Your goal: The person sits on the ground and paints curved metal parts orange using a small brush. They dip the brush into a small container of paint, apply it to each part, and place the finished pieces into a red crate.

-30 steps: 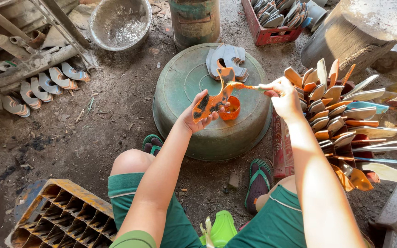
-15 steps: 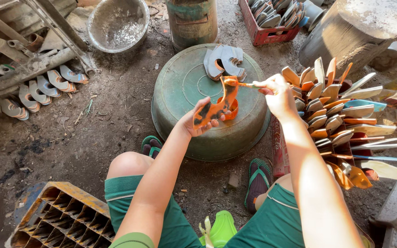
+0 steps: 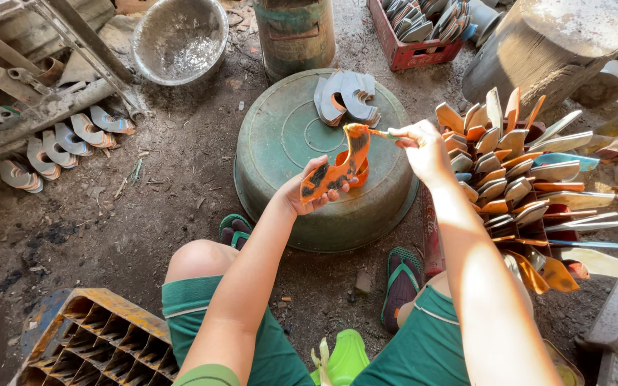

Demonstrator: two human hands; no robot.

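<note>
The left hand (image 3: 307,194) was curled around the lower end of a curved blade (image 3: 336,168) coated in wet orange paint, holding it over an upturned green basin (image 3: 280,136). The right hand (image 3: 423,143) pinched a thin brush (image 3: 377,132), its tip touching the blade's upper end. A small orange pot (image 3: 357,171) sat on the basin just behind the blade, near a heap of bare grey blades (image 3: 345,96). To the right, a crate (image 3: 531,182) bristled with painted blades standing on edge. The ground was dark packed dirt.
</note>
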